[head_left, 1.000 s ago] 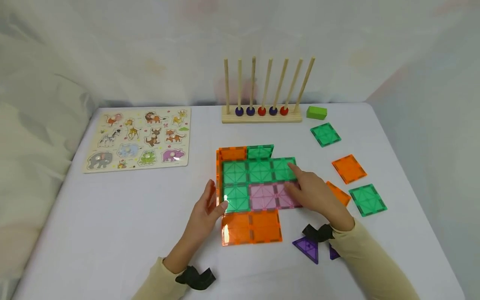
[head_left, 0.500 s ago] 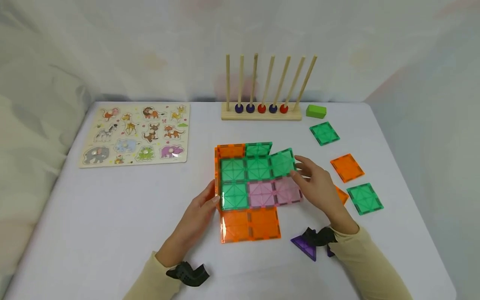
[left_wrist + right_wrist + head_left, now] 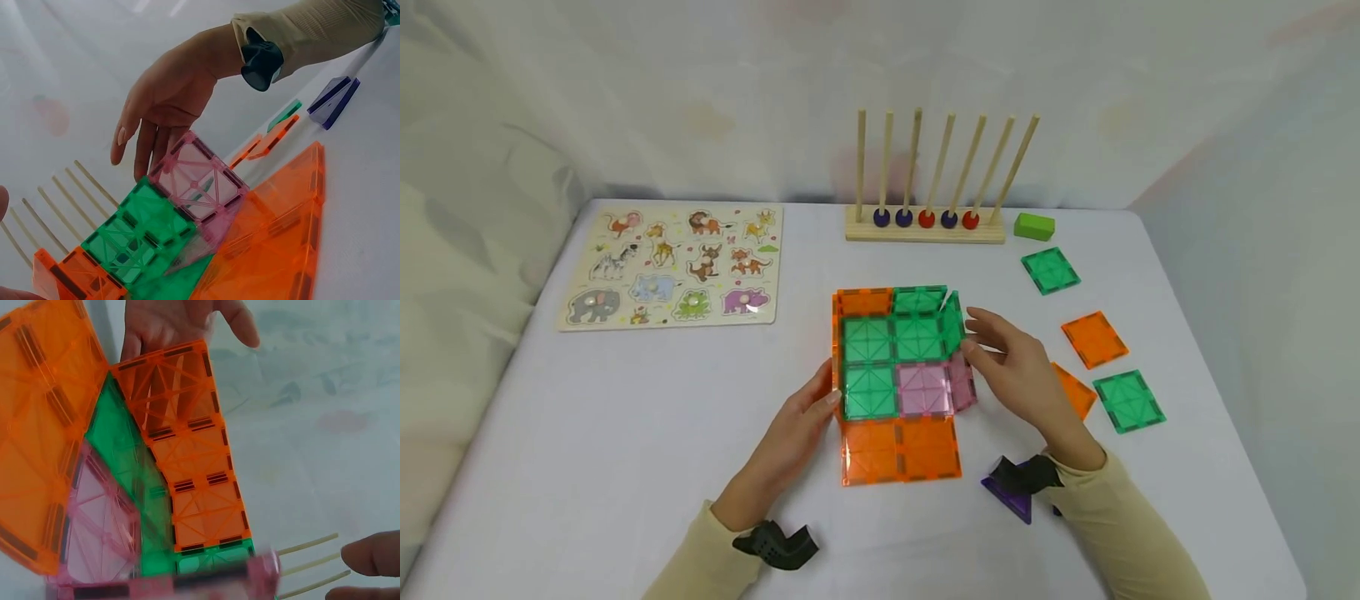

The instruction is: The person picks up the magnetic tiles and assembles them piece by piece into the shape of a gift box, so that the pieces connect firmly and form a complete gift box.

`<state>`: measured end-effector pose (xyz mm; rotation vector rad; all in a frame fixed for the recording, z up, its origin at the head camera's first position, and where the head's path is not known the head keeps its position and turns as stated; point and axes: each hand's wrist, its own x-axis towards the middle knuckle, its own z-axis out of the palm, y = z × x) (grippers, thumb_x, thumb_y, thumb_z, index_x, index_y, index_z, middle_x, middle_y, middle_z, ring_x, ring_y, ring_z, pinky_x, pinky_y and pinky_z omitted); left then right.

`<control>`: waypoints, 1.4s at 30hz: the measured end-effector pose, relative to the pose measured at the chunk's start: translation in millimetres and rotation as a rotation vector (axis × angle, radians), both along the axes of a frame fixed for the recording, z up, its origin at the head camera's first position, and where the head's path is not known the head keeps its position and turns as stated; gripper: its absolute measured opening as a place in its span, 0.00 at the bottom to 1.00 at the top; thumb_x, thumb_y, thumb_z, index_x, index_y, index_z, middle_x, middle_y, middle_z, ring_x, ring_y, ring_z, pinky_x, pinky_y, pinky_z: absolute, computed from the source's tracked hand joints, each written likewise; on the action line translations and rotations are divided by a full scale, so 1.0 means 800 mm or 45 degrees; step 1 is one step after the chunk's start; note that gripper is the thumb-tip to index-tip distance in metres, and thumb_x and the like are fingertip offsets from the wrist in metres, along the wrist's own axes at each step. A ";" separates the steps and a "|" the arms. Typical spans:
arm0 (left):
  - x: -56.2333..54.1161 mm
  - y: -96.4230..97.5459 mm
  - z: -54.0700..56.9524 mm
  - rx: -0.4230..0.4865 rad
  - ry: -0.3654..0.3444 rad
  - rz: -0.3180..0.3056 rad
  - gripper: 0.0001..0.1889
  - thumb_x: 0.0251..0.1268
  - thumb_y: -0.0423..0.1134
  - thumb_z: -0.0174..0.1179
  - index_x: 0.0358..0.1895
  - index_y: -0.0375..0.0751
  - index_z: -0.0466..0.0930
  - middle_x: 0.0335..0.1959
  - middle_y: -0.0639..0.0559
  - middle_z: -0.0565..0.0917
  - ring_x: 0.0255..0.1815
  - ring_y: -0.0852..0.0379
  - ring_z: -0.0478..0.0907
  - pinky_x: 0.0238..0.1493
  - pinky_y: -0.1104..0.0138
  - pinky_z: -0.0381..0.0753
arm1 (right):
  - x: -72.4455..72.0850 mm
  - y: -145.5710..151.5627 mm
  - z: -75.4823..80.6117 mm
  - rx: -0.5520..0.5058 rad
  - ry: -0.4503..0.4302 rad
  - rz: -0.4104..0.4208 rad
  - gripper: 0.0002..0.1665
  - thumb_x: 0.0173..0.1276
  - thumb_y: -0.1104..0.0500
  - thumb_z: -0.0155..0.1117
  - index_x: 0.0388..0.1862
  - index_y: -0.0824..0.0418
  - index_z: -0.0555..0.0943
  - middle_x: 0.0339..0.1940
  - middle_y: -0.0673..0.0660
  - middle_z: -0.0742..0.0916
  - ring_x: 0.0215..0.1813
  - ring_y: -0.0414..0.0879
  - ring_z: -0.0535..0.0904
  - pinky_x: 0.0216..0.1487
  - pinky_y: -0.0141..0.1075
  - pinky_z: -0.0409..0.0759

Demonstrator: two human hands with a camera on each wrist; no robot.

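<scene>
Magnetic tiles form a partly walled shape, with flat green tiles [image 3: 868, 342], a flat pink tile [image 3: 923, 390] and orange tiles [image 3: 871, 454] along its near side. Its left wall is orange [image 3: 194, 456]. On the right side a green tile [image 3: 952, 323] and a pink tile [image 3: 197, 178] stand up at a slant. My left hand [image 3: 790, 433] rests by the left wall, fingers along its outer face and thumb apart from it in the right wrist view. My right hand [image 3: 1018, 367] is at the slanted green tile's outer side, fingers extended and loosely bent.
Loose green tiles [image 3: 1130, 401] and orange tiles [image 3: 1094, 339] lie to the right. A purple triangle tile [image 3: 1011, 502] is under the right wrist's camera. Behind stand a wooden peg rack [image 3: 925, 235] with beads and a green block [image 3: 1033, 226]. An animal puzzle board [image 3: 670, 267] lies left.
The right-hand green and pink tiles have gone from flat to upright, folding inward to the left. My right hand has moved left with them; my left hand has settled against the left wall.
</scene>
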<state>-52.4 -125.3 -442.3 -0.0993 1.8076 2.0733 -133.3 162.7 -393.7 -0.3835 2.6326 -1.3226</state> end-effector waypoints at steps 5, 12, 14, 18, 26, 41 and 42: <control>0.002 -0.001 -0.002 -0.026 0.024 -0.017 0.32 0.78 0.42 0.40 0.77 0.40 0.37 0.80 0.50 0.41 0.80 0.51 0.35 0.73 0.60 0.51 | 0.003 -0.003 -0.003 -0.024 0.004 0.074 0.32 0.72 0.49 0.57 0.72 0.52 0.64 0.67 0.56 0.76 0.63 0.50 0.78 0.57 0.44 0.80; 0.000 0.002 -0.007 -0.113 0.032 -0.029 0.36 0.75 0.43 0.46 0.78 0.46 0.36 0.80 0.54 0.41 0.80 0.51 0.34 0.75 0.53 0.48 | 0.013 0.012 -0.012 0.021 0.184 0.084 0.32 0.71 0.52 0.58 0.72 0.51 0.64 0.68 0.56 0.75 0.62 0.51 0.76 0.58 0.49 0.79; 0.000 0.004 -0.010 -0.137 0.026 -0.033 0.38 0.74 0.42 0.49 0.78 0.46 0.35 0.80 0.54 0.40 0.80 0.50 0.34 0.75 0.52 0.49 | 0.022 0.016 -0.018 0.122 0.332 0.124 0.35 0.69 0.50 0.61 0.72 0.52 0.64 0.69 0.56 0.73 0.65 0.52 0.73 0.59 0.50 0.78; 0.001 0.006 -0.012 -0.184 0.006 -0.028 0.41 0.73 0.43 0.52 0.78 0.45 0.34 0.80 0.54 0.39 0.80 0.50 0.37 0.74 0.55 0.53 | 0.050 0.018 -0.033 0.408 0.805 0.376 0.39 0.59 0.47 0.71 0.67 0.56 0.70 0.70 0.62 0.71 0.70 0.57 0.66 0.65 0.55 0.70; 0.000 0.006 -0.012 -0.206 0.009 0.006 0.40 0.73 0.43 0.52 0.78 0.46 0.36 0.80 0.52 0.42 0.80 0.48 0.42 0.73 0.55 0.55 | 0.106 -0.010 -0.067 0.771 1.183 0.938 0.40 0.55 0.32 0.66 0.62 0.49 0.73 0.69 0.57 0.73 0.71 0.53 0.65 0.69 0.54 0.66; 0.001 0.008 -0.013 -0.209 0.068 -0.004 0.39 0.73 0.41 0.51 0.78 0.46 0.38 0.80 0.51 0.44 0.79 0.48 0.44 0.71 0.56 0.58 | 0.087 -0.047 -0.084 0.788 1.251 0.865 0.23 0.59 0.35 0.65 0.32 0.53 0.78 0.38 0.51 0.78 0.46 0.48 0.73 0.46 0.37 0.72; 0.001 0.008 -0.012 -0.211 0.062 0.000 0.39 0.73 0.42 0.51 0.78 0.46 0.38 0.80 0.52 0.44 0.79 0.48 0.44 0.71 0.56 0.58 | 0.086 -0.047 -0.084 0.770 1.269 0.863 0.22 0.59 0.35 0.65 0.31 0.53 0.78 0.38 0.51 0.78 0.44 0.48 0.73 0.45 0.37 0.71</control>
